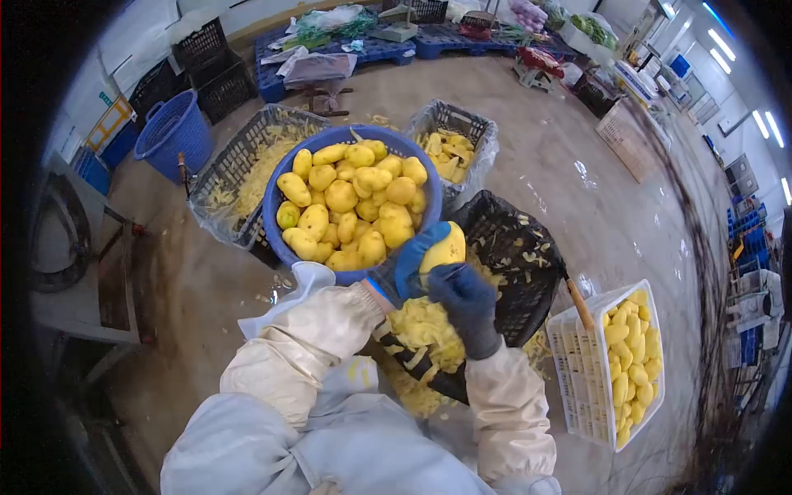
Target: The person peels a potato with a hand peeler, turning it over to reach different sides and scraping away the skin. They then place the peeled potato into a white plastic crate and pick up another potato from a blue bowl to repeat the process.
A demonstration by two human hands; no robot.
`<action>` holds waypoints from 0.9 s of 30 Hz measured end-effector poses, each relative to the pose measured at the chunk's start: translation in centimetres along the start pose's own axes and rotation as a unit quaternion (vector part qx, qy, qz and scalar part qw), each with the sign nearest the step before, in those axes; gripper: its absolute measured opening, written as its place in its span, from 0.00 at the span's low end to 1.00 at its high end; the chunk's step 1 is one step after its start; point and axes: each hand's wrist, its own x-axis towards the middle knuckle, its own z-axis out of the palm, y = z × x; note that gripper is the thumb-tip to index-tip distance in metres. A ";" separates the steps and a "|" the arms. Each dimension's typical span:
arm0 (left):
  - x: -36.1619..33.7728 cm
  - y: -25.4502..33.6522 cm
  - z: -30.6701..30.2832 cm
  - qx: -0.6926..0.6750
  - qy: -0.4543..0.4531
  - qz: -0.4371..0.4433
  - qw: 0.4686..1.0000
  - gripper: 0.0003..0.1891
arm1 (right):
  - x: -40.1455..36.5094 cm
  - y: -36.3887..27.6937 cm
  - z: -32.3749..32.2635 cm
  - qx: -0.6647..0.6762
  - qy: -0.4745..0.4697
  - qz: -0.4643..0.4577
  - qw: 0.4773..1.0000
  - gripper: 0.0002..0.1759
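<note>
My left hand, in a blue and grey glove, is wrapped round a yellow potato held above the peelings. Close against the potato's lower side is my right hand, in a dark grey glove with its fingers curled. Whatever tool it may grip is hidden by the fingers. Under both hands, peelings lie heaped beside and in a black lined crate. Just beyond my left hand stands a round blue basket full of potatoes.
At right a white crate holds peeled potatoes; a wooden handle shows at its edge. Two lined crates, one with peelings and one with potato pieces, flank the basket. A metal stand is at left.
</note>
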 end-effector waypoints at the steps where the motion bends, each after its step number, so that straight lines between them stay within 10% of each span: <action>1: -0.2 -0.8 -0.3 0.002 -0.006 -0.001 1.000 0.16 | 0.2 0.0 -0.9 0.071 0.033 0.083 0.993 0.03; 5: -1.0 -1.2 1.7 0.147 0.001 -0.005 0.989 0.17 | 3.7 2.9 -6.7 0.203 0.220 0.139 0.944 0.03; 8: -0.4 -0.4 -0.5 0.156 -0.020 0.034 0.987 0.18 | 2.9 0.9 -6.3 0.100 0.148 0.130 0.975 0.05; 10: -0.6 -0.1 -0.4 0.586 -0.035 0.239 0.773 0.20 | 0.6 -1.2 -2.2 0.138 0.014 0.112 0.984 0.06; 14: -1.3 -1.6 1.0 0.152 -0.059 0.001 0.987 0.19 | 3.0 1.0 -5.2 0.143 0.117 0.159 0.970 0.06; 17: -2.5 -2.3 3.6 0.378 0.024 0.066 0.923 0.23 | 3.5 11.7 -9.1 0.165 0.197 0.065 0.964 0.05; 20: -0.2 -0.4 -1.8 0.062 -0.163 -0.064 0.983 0.30 | 3.2 6.6 -8.6 0.009 0.158 0.053 0.986 0.06; 23: -2.2 -0.3 1.6 0.067 -0.044 0.065 0.995 0.28 | 0.6 0.0 -3.1 0.131 0.044 0.134 0.981 0.07; 26: -3.4 -0.9 2.4 0.532 0.018 0.252 0.808 0.26 | 0.5 -1.8 -1.6 0.106 0.001 0.162 0.981 0.06; 27: -2.5 -1.0 1.7 0.364 0.010 0.126 0.923 0.26 | 1.6 -0.6 -3.3 0.108 0.061 0.150 0.981 0.06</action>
